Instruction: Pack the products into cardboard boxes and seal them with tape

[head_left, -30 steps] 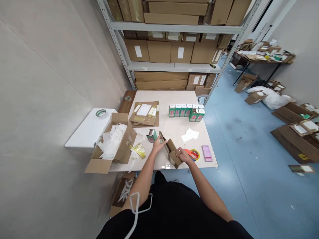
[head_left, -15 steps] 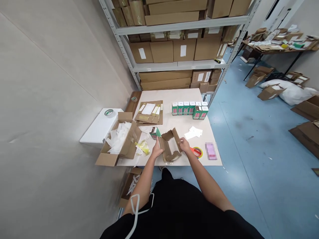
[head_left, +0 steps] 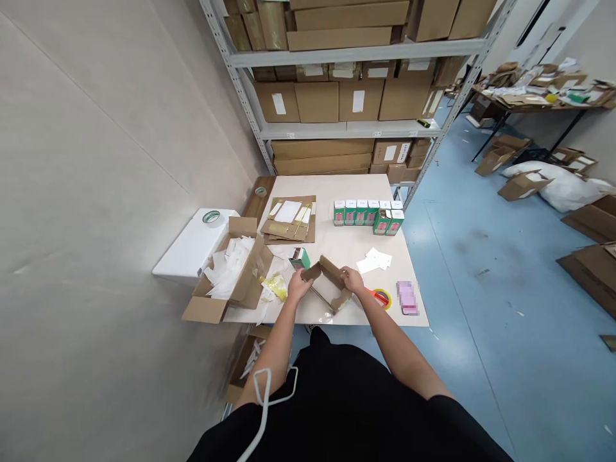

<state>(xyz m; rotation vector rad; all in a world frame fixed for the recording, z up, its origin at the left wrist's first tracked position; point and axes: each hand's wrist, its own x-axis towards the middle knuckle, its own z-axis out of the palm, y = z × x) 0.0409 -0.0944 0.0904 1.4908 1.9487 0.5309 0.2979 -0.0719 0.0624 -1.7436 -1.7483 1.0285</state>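
Between my two hands is a brown cardboard box with no bottom or top closing it, so the white table shows through its middle. My left hand grips its left corner, thumb on the wall. At the upper right, my right hand holds the opposite wall with bent fingers. Just beyond my left hand stands a small green carton with a dark upper end. Crumpled yellow tape lies to the left. Beside my right wrist are a roll of yellow tape and an orange-handled tool, partly covered.
Green-and-white cartons stand in a row at the back right. Flattened cardboard lies at the back left, white cards and a blurred pink item at right. A carton of paper scraps stands at the left edge.
The cardboard box has been tilted and folded more upright, its left wall now seen edge-on. My left hand has shifted slightly up and left with it.
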